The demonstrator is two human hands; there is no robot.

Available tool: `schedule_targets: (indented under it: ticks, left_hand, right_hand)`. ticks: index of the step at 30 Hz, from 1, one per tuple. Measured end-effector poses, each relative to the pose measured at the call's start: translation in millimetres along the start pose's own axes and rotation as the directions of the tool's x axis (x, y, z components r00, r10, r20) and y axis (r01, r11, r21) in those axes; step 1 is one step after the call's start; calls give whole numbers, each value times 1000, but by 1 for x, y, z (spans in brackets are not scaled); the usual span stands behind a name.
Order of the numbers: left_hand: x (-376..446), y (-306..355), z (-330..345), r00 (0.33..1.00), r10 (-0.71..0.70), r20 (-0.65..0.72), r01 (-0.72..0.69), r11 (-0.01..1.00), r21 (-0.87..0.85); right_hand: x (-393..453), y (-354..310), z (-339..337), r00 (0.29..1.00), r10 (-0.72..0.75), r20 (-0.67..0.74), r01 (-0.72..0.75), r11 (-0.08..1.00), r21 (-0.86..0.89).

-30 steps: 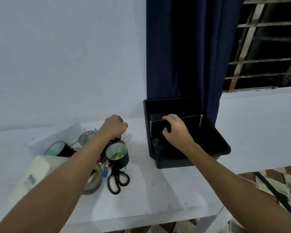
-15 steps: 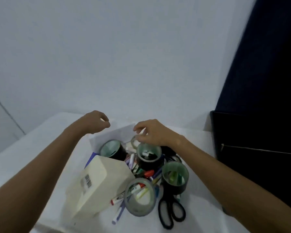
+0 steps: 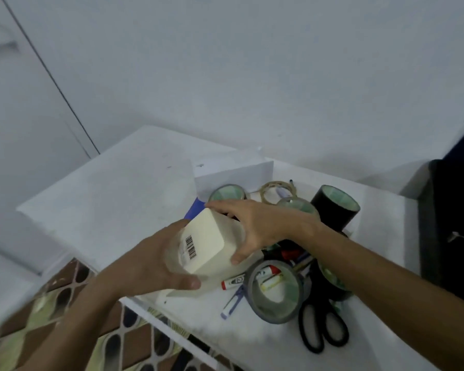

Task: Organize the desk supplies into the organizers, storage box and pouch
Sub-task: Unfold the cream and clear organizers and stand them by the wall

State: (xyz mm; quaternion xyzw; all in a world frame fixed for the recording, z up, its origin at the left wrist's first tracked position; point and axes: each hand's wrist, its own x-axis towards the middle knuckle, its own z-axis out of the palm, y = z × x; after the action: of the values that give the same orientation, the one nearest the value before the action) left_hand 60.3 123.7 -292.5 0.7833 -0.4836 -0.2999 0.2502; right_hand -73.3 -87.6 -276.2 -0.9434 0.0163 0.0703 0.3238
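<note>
Both hands gripped the cream box [image 3: 204, 243] at frame centre, above the white table [image 3: 113, 199]. Left hand [image 3: 148, 266] fingers wrapped its lower side; right hand [image 3: 263, 226] fingers spread over its top. Tape rolls [image 3: 275, 294], markers [image 3: 233, 282] and scissors [image 3: 323, 330] lay lower right.

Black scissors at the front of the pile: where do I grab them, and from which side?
Take the scissors by the two handle loops, coming from the near table edge. They lie flat with the loops toward you and clear, while the blades run back under the grey tape roll and the right forearm, so that end looks blocked.
</note>
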Motion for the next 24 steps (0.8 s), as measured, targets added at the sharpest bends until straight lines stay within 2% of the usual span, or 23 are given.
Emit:
schedule_targets:
  ticks: [3, 7, 9, 12, 14, 17, 20, 22, 24]
  left_hand:
    - [-1, 7, -2, 993, 37, -111, -30, 998, 60]
    - [-6, 33, -36, 980, 60, -189, -35, 991, 132]
    - [-8, 55, -57, 956, 68, -284, -59, 997, 42]
    - [2, 87, -75, 913, 62, -404, -170, 957, -237]
    - [22, 102, -76, 900, 49, -432, -254, 867, -430]
    - [71, 126, -57, 940, 14, -341, -261, 675, -690]
    - [116, 150, -25, 994, 77, -73, -96, 370, -924]
    - [141, 164, -2, 990, 127, 64, 38, 199, -979]
    - [167, 186, 23, 975, 155, 160, 147, 92, -985]
  right_hand:
    - [1, -3, -2, 1000, -4, -27, 4, 1000, 16]
    - [-9, -8, -27, 989, 1, -147, 23, 987, 160]
    - [-19, -12, -44, 968, -2, -252, 74, 958, 277]
    - [-41, -12, -70, 911, 62, -407, 102, 924, 368]
    - [-57, -3, -86, 877, 120, -466, 77, 920, 383]
    - [-90, 27, -104, 784, 252, -568, 102, 850, 517]
    - [-118, 57, -107, 698, 438, -567, 167, 670, 723]
    - [-131, 71, -105, 712, 518, -474, 140, 557, 819]
    - [-144, 80, -102, 708, 554, -438, 114, 522, 845]
